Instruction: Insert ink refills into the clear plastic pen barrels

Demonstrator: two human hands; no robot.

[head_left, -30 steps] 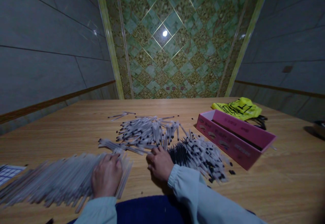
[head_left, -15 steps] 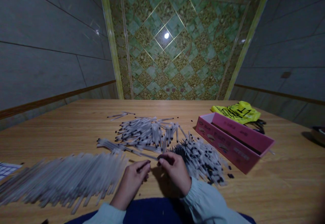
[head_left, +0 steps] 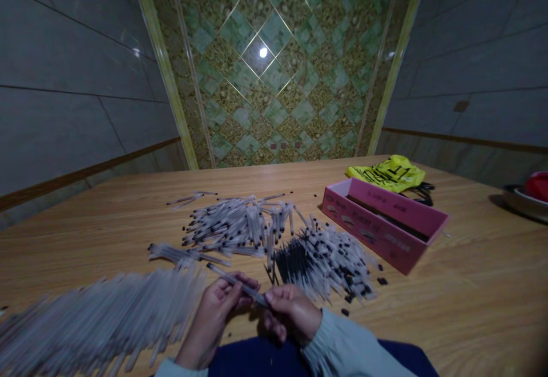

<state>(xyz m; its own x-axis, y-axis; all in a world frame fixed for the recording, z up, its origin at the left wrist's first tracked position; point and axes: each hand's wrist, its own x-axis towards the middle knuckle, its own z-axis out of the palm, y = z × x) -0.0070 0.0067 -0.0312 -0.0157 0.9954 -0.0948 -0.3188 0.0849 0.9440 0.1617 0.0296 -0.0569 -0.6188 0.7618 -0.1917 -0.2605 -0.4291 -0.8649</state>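
A slim clear pen (head_left: 226, 276) with a dark end lies slantwise between my hands, above the table's near side. My left hand (head_left: 216, 307) pinches its middle between thumb and fingers. At its lower right end, my right hand (head_left: 293, 308) grips with thumb and forefinger, hiding the tip. Left of my hands spreads a wide row of clear pen tubes (head_left: 115, 314). Beyond them lies a heap of pens with dark ends (head_left: 222, 223). Close to my right hand is a pile of whitish and black pen parts (head_left: 329, 257), with thin dark pieces along its left side.
An open pink box (head_left: 381, 228) stands on the wooden table (head_left: 479, 286) to the right. Behind it lies a yellow bag (head_left: 389, 173) with black lettering. A bowl (head_left: 524, 203) with something red sits at the far right edge. Small black bits lie scattered about.
Both hands have come together on the pen, which now points up and left across my left hand. Earlier the hands were apart, with a pen at my right fingers. The view has shifted slightly right.
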